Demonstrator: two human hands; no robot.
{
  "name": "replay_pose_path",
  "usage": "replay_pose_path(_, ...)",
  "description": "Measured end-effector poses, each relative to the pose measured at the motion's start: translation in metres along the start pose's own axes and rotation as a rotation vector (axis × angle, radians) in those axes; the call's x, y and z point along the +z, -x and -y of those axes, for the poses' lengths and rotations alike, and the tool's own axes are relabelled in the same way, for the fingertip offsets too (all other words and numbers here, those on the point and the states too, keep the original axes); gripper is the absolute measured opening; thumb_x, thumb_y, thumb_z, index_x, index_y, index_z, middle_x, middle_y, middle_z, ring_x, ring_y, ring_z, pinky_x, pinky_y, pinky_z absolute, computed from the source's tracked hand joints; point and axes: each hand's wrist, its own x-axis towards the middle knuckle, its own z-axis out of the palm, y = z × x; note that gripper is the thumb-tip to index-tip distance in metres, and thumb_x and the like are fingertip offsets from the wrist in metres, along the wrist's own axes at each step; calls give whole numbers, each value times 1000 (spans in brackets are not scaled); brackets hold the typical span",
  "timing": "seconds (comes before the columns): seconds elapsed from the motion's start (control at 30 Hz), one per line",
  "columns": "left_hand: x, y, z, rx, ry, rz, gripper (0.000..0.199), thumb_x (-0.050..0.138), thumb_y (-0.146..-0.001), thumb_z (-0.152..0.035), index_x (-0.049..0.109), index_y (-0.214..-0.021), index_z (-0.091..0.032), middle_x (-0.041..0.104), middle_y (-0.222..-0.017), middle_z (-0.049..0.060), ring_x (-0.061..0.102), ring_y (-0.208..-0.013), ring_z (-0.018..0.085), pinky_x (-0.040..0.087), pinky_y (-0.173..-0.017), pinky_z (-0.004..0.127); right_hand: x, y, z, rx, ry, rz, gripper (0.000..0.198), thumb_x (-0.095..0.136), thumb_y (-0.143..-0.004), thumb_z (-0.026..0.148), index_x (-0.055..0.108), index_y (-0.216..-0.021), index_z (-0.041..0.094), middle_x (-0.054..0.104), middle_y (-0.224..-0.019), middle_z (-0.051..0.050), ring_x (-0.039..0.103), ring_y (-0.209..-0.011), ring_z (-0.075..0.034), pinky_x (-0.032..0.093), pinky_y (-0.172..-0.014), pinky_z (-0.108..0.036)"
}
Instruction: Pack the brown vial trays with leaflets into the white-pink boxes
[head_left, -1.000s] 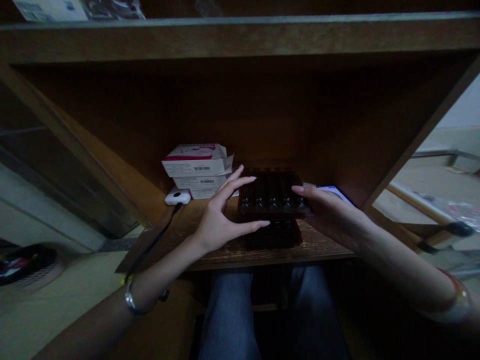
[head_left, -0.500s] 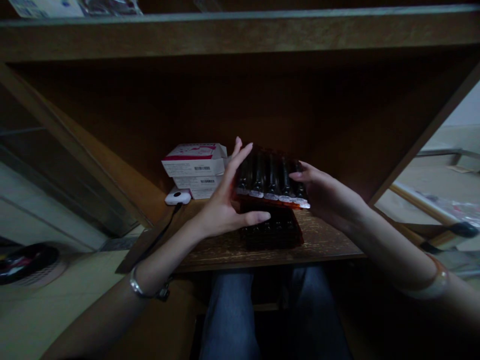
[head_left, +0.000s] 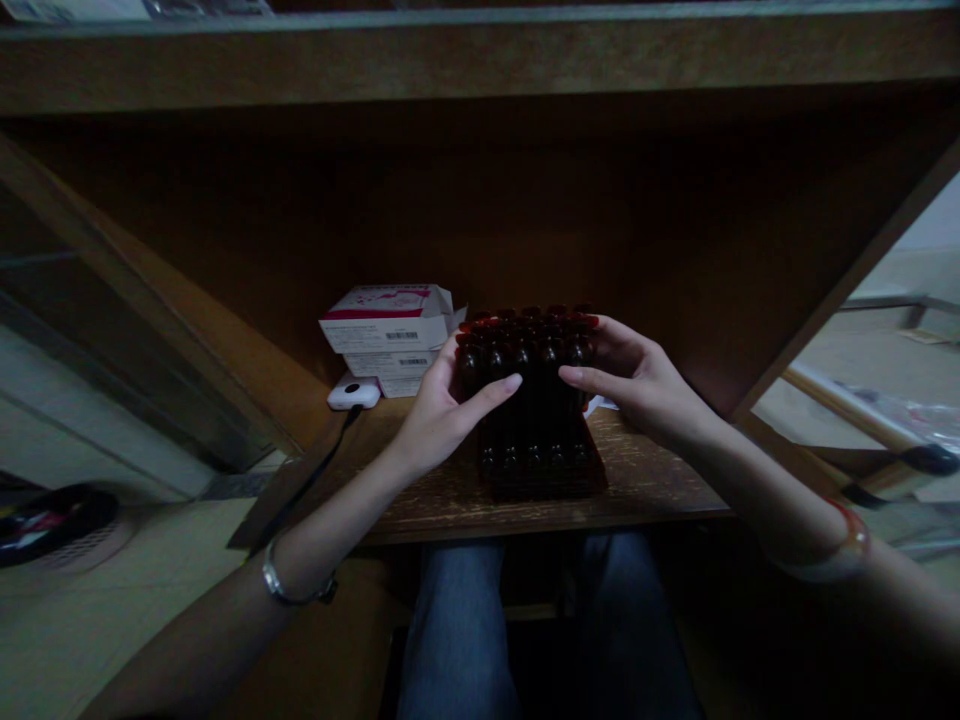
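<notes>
My left hand point(head_left: 442, 405) and my right hand point(head_left: 626, 372) grip a block of dark red-brown vials point(head_left: 525, 352) from its two sides. Both thumbs lie across the near face, and the other fingers are mostly hidden behind it. Rounded ends of the vials face me in a row, with more rows showing along the top. Just below and nearer to me, a stack of similar dark vial packs point(head_left: 544, 475) lies on the wooden shelf board point(head_left: 427, 505). In the dim light I cannot tell whether the held block touches that stack.
White-and-pink cartons point(head_left: 397, 335) are piled to the left of my left hand. In front of them lies a small white device point(head_left: 354, 392) with a black cord point(head_left: 322, 468). A scrap of white paper point(head_left: 600, 403) shows under my right hand. The cabinet's upper ledge point(head_left: 480, 65) crosses above.
The held block has turned from showing its pale, flat-ended edge to showing rounded vial ends. My left thumb has come up onto its near face, and my right thumb has shifted there too.
</notes>
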Motion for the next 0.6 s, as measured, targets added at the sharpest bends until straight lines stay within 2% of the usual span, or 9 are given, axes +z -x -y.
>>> replay_pose_path(0.17,3,2,2,5,-8,23,52,79,-77,-43,55,-117,-20,68,-126,9,64,-121,27,50,-109,44,3,4,5,-33,88,42,45,78,-80,42,60,-118,26,69,-127,-4,63,-121,-23,51,-108,-42)
replay_pose_path(0.33,6,6,12,-36,-35,56,63,86,-66,-43,55,-116,-19,71,-120,10,67,-115,30,51,-106,51,14,10,-11,-82,92,7,68,84,-74,34,49,-131,27,61,-139,-5,56,-132,-24,43,-116,-45)
replay_pose_path(0.47,10,10,17,-35,-72,5,62,84,-68,-41,53,-117,-19,69,-123,11,66,-117,30,49,-108,53,17,11,-25,-67,55,-5,61,83,-75,32,49,-125,27,64,-133,-6,60,-127,-24,47,-113,-45)
replay_pose_path(0.6,13,8,8,-45,-34,30,61,85,-68,-37,53,-115,-17,68,-124,13,65,-117,31,49,-108,53,14,7,-17,-42,66,-17,56,86,-71,35,55,-117,27,68,-125,-5,64,-119,-25,52,-107,-47)
